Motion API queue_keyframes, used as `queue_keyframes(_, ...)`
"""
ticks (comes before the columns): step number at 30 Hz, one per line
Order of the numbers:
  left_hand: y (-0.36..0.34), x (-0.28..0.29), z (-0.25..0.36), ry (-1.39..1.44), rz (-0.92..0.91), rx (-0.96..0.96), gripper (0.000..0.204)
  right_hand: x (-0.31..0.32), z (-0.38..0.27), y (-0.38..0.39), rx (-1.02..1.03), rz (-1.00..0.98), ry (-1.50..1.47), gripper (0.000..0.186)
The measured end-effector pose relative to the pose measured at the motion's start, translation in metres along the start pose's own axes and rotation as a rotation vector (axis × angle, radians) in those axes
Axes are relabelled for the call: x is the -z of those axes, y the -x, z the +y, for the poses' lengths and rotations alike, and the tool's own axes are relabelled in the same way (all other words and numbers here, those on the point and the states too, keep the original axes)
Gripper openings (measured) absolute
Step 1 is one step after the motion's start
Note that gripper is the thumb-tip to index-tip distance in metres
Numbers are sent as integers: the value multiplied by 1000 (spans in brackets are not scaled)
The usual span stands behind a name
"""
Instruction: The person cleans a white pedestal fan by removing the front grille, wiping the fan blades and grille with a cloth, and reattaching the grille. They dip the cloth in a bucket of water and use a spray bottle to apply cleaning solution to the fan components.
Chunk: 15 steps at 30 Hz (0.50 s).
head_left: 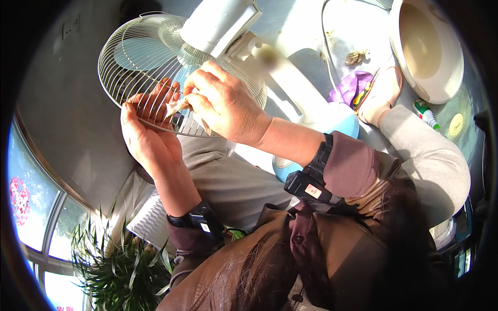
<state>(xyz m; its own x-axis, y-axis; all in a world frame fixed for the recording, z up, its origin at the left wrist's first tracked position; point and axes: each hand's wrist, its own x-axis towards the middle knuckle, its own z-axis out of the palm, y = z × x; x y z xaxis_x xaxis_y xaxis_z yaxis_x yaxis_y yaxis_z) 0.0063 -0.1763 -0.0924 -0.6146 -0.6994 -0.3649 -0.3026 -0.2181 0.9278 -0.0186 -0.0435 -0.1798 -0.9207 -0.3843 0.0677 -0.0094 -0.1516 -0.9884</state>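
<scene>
A standing fan lies tilted in front of me, its wire grille (124, 49) facing my hands. My left hand (155, 145) grips the grille's near rim, the thumb at the edge and the fingers behind the wires. Between the fingers of my right hand (225, 106) is a crumpled pale cloth (177, 107), pressed against the wires near that rim. Pale blue blades show through the grille. Behind it are the white motor housing (215, 26), the white pole (290, 78) and the blue-and-white base (340, 122).
A white basin (454, 65) stands at the far right. Near my foot lie a purple cloth (353, 87), a crumpled brown rag (355, 57) and a white-and-green tube (426, 114). A round grille with a yellowish centre (456, 124) is beside them. A leafy plant (124, 269) stands at lower left.
</scene>
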Motion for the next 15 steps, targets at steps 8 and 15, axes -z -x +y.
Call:
queue_keyframes(8, 1, -1, 5, -26, 15, 20, 32, 2, -15, -25, 61, -117, 239, 9)
queue_keyframes(15, 2, -3, 5, -5, -41, -5, 33, -1, 1, -41, -10, -14, 276, 9)
